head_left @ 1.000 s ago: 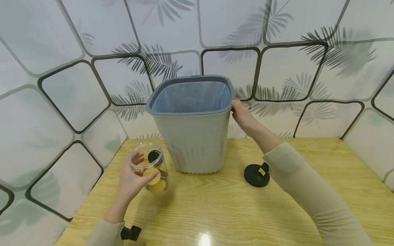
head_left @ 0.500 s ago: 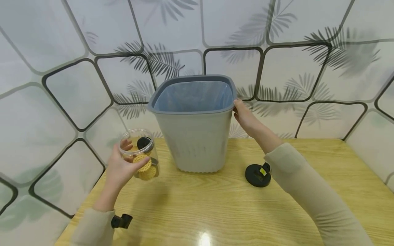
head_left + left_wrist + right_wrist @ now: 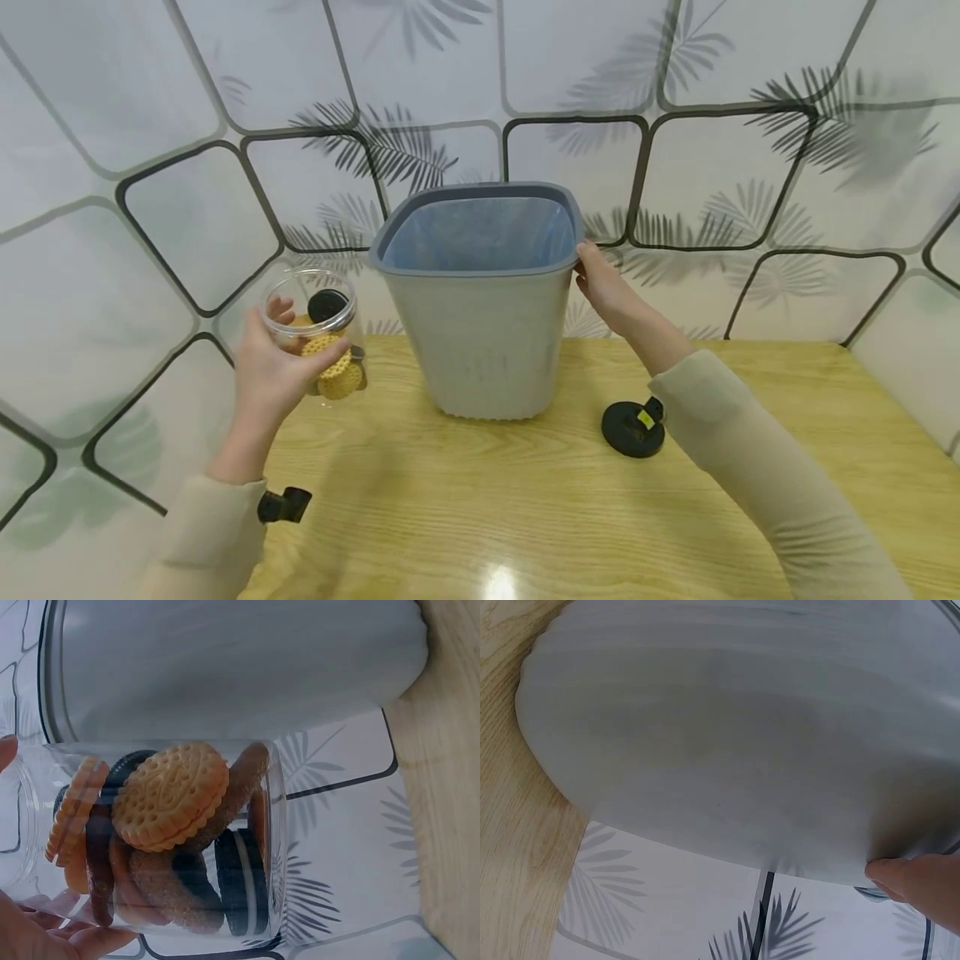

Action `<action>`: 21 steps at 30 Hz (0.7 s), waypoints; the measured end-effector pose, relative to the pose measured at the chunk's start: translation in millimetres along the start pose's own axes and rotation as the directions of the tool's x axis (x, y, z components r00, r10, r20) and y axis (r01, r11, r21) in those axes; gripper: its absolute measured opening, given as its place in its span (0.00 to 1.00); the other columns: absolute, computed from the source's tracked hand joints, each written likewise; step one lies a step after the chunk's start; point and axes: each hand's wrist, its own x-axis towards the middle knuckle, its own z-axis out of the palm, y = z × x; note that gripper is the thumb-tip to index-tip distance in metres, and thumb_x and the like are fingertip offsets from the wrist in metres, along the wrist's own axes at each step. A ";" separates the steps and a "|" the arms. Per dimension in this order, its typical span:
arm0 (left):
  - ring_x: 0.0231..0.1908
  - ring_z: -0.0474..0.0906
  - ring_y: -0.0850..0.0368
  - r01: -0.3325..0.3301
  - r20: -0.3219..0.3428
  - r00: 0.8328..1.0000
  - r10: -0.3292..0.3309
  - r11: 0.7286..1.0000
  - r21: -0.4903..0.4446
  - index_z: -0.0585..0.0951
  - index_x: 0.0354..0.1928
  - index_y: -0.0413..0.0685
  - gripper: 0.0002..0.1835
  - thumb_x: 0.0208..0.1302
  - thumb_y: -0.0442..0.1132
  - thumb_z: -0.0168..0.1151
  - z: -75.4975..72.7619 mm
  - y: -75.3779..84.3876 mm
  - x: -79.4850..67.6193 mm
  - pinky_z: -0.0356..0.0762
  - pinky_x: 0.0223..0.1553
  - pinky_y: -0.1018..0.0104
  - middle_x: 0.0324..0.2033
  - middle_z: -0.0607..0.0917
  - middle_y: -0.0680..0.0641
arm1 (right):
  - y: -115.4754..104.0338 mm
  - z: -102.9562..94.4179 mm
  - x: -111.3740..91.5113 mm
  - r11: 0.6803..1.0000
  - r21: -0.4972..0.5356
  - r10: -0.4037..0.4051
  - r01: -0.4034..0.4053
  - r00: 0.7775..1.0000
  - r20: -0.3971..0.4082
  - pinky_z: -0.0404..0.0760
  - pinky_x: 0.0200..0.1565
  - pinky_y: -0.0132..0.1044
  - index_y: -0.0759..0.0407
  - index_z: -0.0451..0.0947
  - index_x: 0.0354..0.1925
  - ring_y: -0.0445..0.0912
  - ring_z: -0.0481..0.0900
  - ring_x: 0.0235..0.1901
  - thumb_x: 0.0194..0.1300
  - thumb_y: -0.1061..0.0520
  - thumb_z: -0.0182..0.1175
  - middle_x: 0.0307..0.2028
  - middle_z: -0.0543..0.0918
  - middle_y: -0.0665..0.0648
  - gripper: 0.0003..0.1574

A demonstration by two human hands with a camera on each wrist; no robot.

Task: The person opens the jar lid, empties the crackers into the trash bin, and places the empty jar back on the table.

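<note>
My left hand [image 3: 266, 375] grips a clear plastic jar [image 3: 352, 321] by its side, thumb in front and fingers around the far side. The jar is held above the table to the left of the bin, with its open mouth up and slightly tilted. Inside are several cookies [image 3: 171, 796], some yellow with holes, others dark sandwich or brown ones. My right hand [image 3: 607, 287] holds the right edge of a light grey trash bin [image 3: 480, 350], which stands on the table. The bin has a blue-grey rim and a blue liner; its bottom inside is hidden.
A flat black disc [image 3: 632, 429] lies on the wooden table [image 3: 465, 500], right of the bin and beside my right sleeve. Behind stands a wall [image 3: 570, 67] with leaf and rounded-square patterns, close to the bin's back.
My left hand has raised the jar of cookies and carried it up and leftward, away from the bin. My right hand stays at the bin's rim; the whole view has shifted slightly.
</note>
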 end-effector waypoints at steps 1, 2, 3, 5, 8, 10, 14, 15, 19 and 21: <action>0.53 0.65 0.48 -0.008 -0.008 1.000 0.008 1.000 0.001 0.59 0.57 0.34 0.44 0.40 0.40 0.73 -0.2 2.0 1.9 0.70 0.45 0.55 0.55 0.67 0.41 | -0.1 0.1 0.0 1.000 0.005 -0.001 0.001 1.000 0.000 0.35 0.62 0.38 0.62 0.23 0.66 0.50 0.32 0.65 0.70 0.45 0.22 0.67 0.32 0.61 0.37; 0.53 0.66 0.48 -0.016 -0.018 1.000 0.016 1.000 0.012 0.59 0.56 0.34 0.43 0.40 0.40 0.73 -0.3 4.1 3.6 0.71 0.45 0.55 0.55 0.67 0.41 | -0.1 0.2 0.1 1.000 0.010 -0.002 0.002 1.000 0.000 0.35 0.62 0.38 0.62 0.24 0.66 0.50 0.32 0.65 0.70 0.45 0.22 0.67 0.32 0.61 0.37; 0.52 0.67 0.48 -0.024 -0.024 0.999 0.025 0.999 0.020 0.59 0.57 0.34 0.44 0.39 0.40 0.74 -0.1 6.2 5.1 0.71 0.44 0.56 0.55 0.67 0.42 | -0.1 0.5 0.3 1.000 0.014 -0.002 0.002 1.000 -0.001 0.35 0.62 0.37 0.62 0.24 0.66 0.50 0.32 0.65 0.70 0.45 0.22 0.67 0.32 0.61 0.37; 0.50 0.68 0.48 -0.045 -0.035 0.998 0.047 0.998 0.044 0.60 0.57 0.35 0.45 0.39 0.41 0.74 0.5 10.0 8.2 0.72 0.44 0.57 0.54 0.66 0.42 | 0.4 0.7 1.1 1.000 0.020 -0.001 0.001 1.000 -0.007 0.35 0.62 0.37 0.62 0.24 0.66 0.49 0.33 0.65 0.71 0.46 0.23 0.67 0.33 0.61 0.36; 0.49 0.69 0.49 -0.082 -0.039 0.996 0.085 0.994 0.069 0.58 0.59 0.36 0.47 0.38 0.41 0.74 1.9 14.6 12.4 0.72 0.44 0.58 0.53 0.66 0.41 | 1.6 0.7 1.5 1.000 0.020 -0.009 0.009 1.000 -0.010 0.35 0.62 0.37 0.63 0.25 0.66 0.50 0.33 0.65 0.71 0.46 0.22 0.67 0.34 0.61 0.36; 0.49 0.67 0.50 -0.120 -0.045 0.991 0.124 0.990 0.074 0.59 0.59 0.36 0.47 0.37 0.40 0.75 2.7 16.9 15.9 0.72 0.44 0.58 0.51 0.66 0.40 | 2.5 0.1 1.3 1.000 0.009 -0.009 0.009 1.000 -0.007 0.35 0.62 0.37 0.62 0.24 0.66 0.49 0.33 0.65 0.70 0.46 0.22 0.67 0.33 0.61 0.36; 0.46 0.67 0.50 -0.206 -0.079 0.974 0.214 0.973 0.105 0.61 0.56 0.33 0.45 0.35 0.38 0.76 3.0 22.5 24.8 0.73 0.42 0.56 0.47 0.68 0.38 | 3.3 -1.3 0.1 1.000 -0.013 -0.007 0.007 1.000 0.004 0.35 0.62 0.36 0.62 0.23 0.66 0.48 0.32 0.65 0.70 0.44 0.21 0.67 0.32 0.60 0.37; 0.46 0.67 0.49 -0.225 -0.089 0.968 0.236 0.967 0.122 0.62 0.56 0.33 0.45 0.35 0.39 0.76 2.9 24.3 27.4 0.73 0.42 0.55 0.47 0.68 0.38 | 3.4 -1.5 -0.1 1.000 -0.014 -0.009 0.009 1.000 0.005 0.35 0.62 0.36 0.61 0.23 0.66 0.48 0.32 0.65 0.70 0.44 0.21 0.67 0.32 0.60 0.37; 0.46 0.66 0.50 -0.291 -0.120 0.941 0.315 0.939 0.182 0.63 0.57 0.36 0.45 0.34 0.41 0.76 2.8 33.5 38.6 0.73 0.39 0.57 0.47 0.70 0.39 | 3.9 -1.7 0.2 1.000 -0.017 -0.015 0.015 1.000 0.005 0.35 0.62 0.37 0.61 0.24 0.66 0.48 0.32 0.65 0.70 0.43 0.21 0.67 0.32 0.59 0.37; 0.45 0.66 0.50 -0.339 -0.124 0.921 0.369 0.917 0.211 0.64 0.57 0.37 0.45 0.33 0.42 0.76 3.5 38.0 44.2 0.71 0.40 0.58 0.47 0.70 0.39 | 4.5 -1.8 0.6 1.000 -0.015 -0.017 0.017 1.000 0.007 0.35 0.62 0.36 0.61 0.24 0.67 0.48 0.32 0.65 0.70 0.43 0.21 0.67 0.32 0.59 0.37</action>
